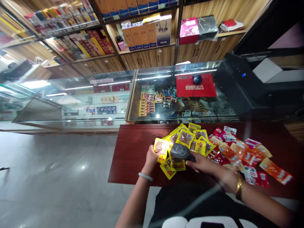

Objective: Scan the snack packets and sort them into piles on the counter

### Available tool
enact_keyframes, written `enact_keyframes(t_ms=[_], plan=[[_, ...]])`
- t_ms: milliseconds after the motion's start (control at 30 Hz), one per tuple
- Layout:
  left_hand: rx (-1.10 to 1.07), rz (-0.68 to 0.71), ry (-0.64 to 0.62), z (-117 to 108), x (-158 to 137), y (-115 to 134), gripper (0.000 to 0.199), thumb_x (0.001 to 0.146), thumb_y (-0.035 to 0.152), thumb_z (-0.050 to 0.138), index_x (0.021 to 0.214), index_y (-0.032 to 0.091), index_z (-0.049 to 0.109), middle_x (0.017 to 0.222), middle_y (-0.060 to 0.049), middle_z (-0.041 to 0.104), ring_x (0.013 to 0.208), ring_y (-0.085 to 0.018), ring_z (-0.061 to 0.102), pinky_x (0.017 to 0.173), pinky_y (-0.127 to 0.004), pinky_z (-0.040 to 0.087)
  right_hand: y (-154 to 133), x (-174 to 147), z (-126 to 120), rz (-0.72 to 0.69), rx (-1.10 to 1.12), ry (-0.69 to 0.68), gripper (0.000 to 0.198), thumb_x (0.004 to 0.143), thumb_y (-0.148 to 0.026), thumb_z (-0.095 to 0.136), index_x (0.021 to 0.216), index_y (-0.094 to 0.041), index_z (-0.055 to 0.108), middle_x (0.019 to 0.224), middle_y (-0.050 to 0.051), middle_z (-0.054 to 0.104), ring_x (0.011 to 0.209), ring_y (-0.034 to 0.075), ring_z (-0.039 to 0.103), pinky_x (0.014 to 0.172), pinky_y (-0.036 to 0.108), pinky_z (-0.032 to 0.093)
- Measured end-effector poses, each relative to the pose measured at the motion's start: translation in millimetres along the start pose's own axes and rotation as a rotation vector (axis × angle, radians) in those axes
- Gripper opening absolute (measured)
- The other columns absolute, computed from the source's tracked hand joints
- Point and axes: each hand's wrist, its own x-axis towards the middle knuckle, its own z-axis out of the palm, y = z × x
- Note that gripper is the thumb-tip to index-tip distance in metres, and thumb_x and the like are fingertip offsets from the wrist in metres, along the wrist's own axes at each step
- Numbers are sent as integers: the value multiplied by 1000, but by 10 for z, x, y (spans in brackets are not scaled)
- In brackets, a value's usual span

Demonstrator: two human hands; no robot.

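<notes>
Black garment (180, 202) nearest, handheld scanner (180, 151) above yellow packets (200, 147)

Dark cloth with white print covers the foreground. Farthest back, striped wood-grain shelving (147, 60) carries boxed goods, among them upright orange-and-blue cartons (140, 36). Smooth, reflective glass display cases (131, 95) hold small colourful carded packs (143, 107). On a red-brown table (128, 152), glossy orange and red pouches (237, 153) lie in a loose heap at the right; left of them the flat, roughly square yellow packets overlap, their clear windows showing brown pieces inside. A thin red mat (185, 91) under a rounded dark mouse (196, 79) rests on the glass.

The handheld scanner has a blunt oval head; the right hand (201, 163) has its fingers wrapped round the handle. The left hand (152, 158) pinches a single packet (161, 147), brightly lit, at the heap's left edge beside the scanner head; its thumb shows, the other fingers mostly hidden. A pale, smooth bangle (145, 176) rings the left wrist, a gold-coloured bracelet (239, 188) the right forearm.
</notes>
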Motion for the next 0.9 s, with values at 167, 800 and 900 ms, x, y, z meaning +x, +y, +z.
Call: enact_keyframes(t_ms=[167, 800, 900], plan=[[24, -12, -23, 109, -132, 31, 48, 59, 41, 82, 90, 19, 53, 82, -4, 68, 72, -19, 64, 62, -26, 46, 147, -321, 25, 9, 17, 102, 69, 71, -68, 70, 119, -18, 59, 63, -2, 57, 40, 8, 39, 37, 21, 32], [298, 130, -184, 511, -632, -226, 29, 80, 31, 65, 106, 17, 65, 94, -6, 72, 85, -18, 66, 73, -25, 45, 943, -1047, 264, 27, -12, 275, 69, 74, -68, 66, 120, -16, 59, 66, -3, 57, 44, 7, 43, 42, 21, 36], [263, 35, -239, 646, -690, -142, 34, 80, 34, 67, 108, 15, 65, 88, -7, 73, 75, -17, 67, 65, -23, 44, 867, -1033, 185, -3, -19, 238, 75, 72, -69, 68, 124, -16, 57, 64, -3, 57, 44, 8, 43, 42, 20, 36]])
